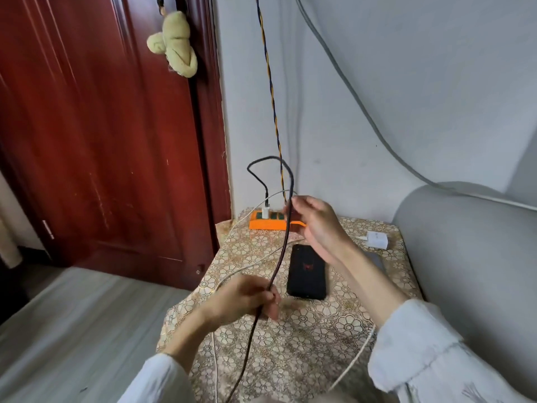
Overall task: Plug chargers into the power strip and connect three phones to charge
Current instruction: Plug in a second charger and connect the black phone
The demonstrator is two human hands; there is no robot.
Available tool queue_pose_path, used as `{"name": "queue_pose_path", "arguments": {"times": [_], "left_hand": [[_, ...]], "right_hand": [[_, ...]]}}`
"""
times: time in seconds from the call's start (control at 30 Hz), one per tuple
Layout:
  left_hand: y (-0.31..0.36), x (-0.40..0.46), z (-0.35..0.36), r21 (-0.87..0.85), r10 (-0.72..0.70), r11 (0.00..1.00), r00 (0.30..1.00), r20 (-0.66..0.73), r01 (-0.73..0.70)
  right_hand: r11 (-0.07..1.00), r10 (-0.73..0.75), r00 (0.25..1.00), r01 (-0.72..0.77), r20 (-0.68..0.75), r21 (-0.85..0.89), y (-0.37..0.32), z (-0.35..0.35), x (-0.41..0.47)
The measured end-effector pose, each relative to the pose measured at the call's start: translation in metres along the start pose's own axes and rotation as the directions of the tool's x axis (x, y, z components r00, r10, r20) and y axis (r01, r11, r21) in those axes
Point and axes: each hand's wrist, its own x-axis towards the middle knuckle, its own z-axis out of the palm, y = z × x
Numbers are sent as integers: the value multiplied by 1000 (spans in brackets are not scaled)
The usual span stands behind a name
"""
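Observation:
An orange power strip [268,223] lies at the far end of the patterned cloth-covered stand [305,330], with a white charger [266,211] plugged into it. A black cable [279,257] loops up from that charger and runs down toward me. My right hand [316,228] pinches this cable high up, above the strip. My left hand [247,299] grips the same cable lower down. A black phone [306,271] lies flat between my hands. A second white charger [376,239] rests at the right, beside a grey phone [374,258] mostly hidden behind my right forearm.
White cables [215,365] trail across the cloth and off its near edge. A grey sofa arm [465,257] stands at the right, a red wooden door [101,126] at the left. A twisted wire [271,91] hangs down the wall to the strip.

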Motion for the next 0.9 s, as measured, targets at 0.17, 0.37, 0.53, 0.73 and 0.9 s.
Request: {"name": "queue_pose_path", "arguments": {"times": [0.17, 0.37, 0.53, 0.73, 0.9], "left_hand": [[49, 12, -18, -143, 158, 966, 928, -338, -216], [115, 31, -35, -185, 242, 922, 879, -411, -340], [126, 32, -49, -102, 283, 924, 838, -467, -369], [52, 14, -18, -15, 22, 1000, 979, -202, -26], [37, 19, 21, 63, 9, 998, 1000, 24, -10]], "right_hand": [[986, 166, 971, -164, 175, -24, 50, -14, -25], [911, 237, 897, -73, 372, -405, 89, 5, -48], [970, 83, 970, -26, 229, -243, 56, 0, -41], [967, -143, 988, 151, 57, -203, -27, -12, -2], [953, -165, 983, 180, 81, -244, -59, -4, 13]]}}
